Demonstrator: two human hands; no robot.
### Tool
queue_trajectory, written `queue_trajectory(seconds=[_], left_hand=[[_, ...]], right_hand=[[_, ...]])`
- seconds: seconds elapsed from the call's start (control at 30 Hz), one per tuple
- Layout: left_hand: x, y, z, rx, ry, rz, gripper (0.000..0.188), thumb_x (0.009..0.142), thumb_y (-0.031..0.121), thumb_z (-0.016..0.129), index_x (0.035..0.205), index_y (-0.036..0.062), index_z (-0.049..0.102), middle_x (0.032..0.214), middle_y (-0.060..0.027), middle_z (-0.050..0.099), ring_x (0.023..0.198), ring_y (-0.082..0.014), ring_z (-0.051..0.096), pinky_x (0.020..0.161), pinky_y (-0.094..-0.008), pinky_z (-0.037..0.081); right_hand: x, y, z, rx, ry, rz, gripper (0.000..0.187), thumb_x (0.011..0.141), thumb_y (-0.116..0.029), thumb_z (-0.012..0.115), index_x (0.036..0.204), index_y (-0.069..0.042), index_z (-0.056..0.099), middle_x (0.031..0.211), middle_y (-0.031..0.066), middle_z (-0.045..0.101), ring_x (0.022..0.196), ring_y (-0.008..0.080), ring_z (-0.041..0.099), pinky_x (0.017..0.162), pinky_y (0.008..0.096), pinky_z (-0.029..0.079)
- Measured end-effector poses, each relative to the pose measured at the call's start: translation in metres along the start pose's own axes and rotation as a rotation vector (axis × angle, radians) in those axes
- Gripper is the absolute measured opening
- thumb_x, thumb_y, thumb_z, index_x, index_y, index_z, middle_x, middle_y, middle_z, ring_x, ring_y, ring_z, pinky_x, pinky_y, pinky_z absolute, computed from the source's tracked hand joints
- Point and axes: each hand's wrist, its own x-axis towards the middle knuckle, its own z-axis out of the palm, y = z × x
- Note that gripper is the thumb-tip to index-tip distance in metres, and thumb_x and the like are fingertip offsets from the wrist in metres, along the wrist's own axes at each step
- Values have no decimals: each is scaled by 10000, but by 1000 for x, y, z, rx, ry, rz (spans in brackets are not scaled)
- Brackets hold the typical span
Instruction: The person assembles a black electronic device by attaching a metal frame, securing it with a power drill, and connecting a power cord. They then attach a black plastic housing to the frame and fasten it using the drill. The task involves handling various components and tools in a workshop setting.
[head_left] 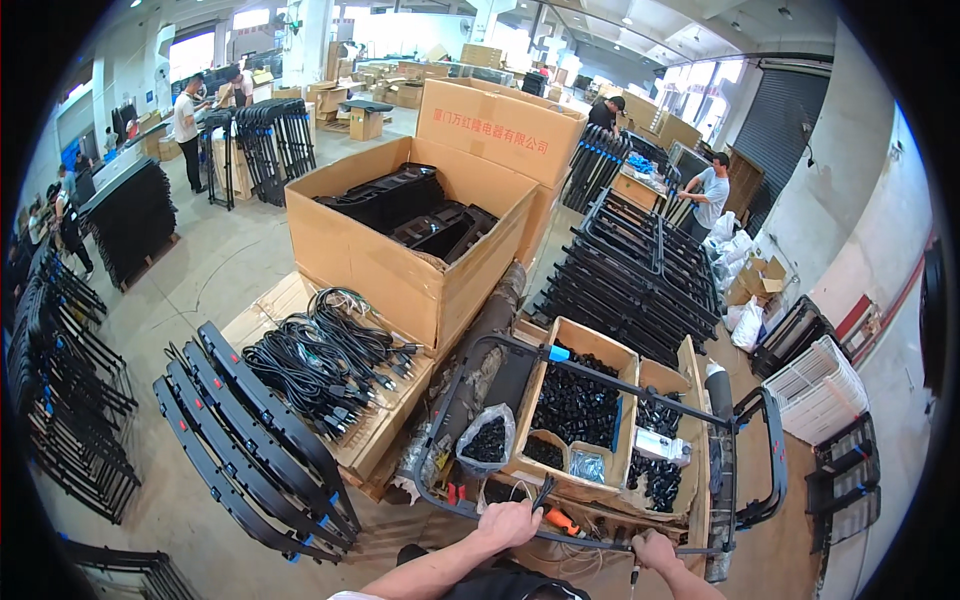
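Faces a crowded factory workbench, both bare hands low at the near side of a black tubular frame with rounded corners. Curls the left hand over that near side, knuckles up and fingers bunched, just beside a slim black piece; hard to say from this angle whether pinching it or the frame. Closes the right hand in a fist on the same side, well apart from the left, above a thin, dark, unclear object pointing downward. Has the frame lying across the bench, around and over the parts bins, with a blue strip on its far side. Has an orange-handled tool between the hands, just inside the frame. Looks over a bin of black fittings, a clear plastic bag of small dark parts to its left, and a white box among more black pieces to its right. Stands near coiled black power cables, heaped on a wooden surface at left beside curved black bars with red switches. Takes in, farther off, a large open carton of black molded parts and, at right, a co-worker beside stacked black frames.
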Motion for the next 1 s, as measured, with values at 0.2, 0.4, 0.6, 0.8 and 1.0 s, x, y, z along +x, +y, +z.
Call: queue_trajectory(seconds=[0.2,0.4,0.6,0.8,1.0], left_hand=[[0,-3,-2,9,15,2,498,1074,443,515,995,4,735,839,-244,776,793,-416,786,714,-553,631],[4,-6,10,-18,83,15,452,1064,447,542,979,33,701,804,-236,762,737,-416,770,681,-565,614],[5,2,-1,-74,-41,-73,430,1065,431,540,986,34,683,891,-266,763,864,-461,756,809,-589,585],[7,-4,-3,-71,-27,-54,450,1064,422,551,991,4,701,830,-278,752,803,-467,759,788,-574,600],[9,-2,-6,-83,-54,-52,448,1072,413,543,990,0,694,859,-284,755,832,-475,756,806,-581,590]], right_hand=[[-16,-10,11,-490,150,-255,574,1055,-512,504,1038,14,731,947,252,783,938,413,775,872,507,611],[22,16,10,-343,4,88,671,1029,-631,518,946,-22,789,889,260,773,859,444,770,782,536,621],[-1,5,11,-631,140,-259,680,1047,-649,530,975,-12,757,829,253,759,837,423,773,724,518,616],[-21,-35,1,-637,143,-208,687,982,-683,604,1039,-23,787,920,230,786,908,373,792,779,476,633],[-14,-12,-9,-676,19,-254,547,847,-547,764,1053,-40,752,1007,186,795,944,353,790,814,463,634]])
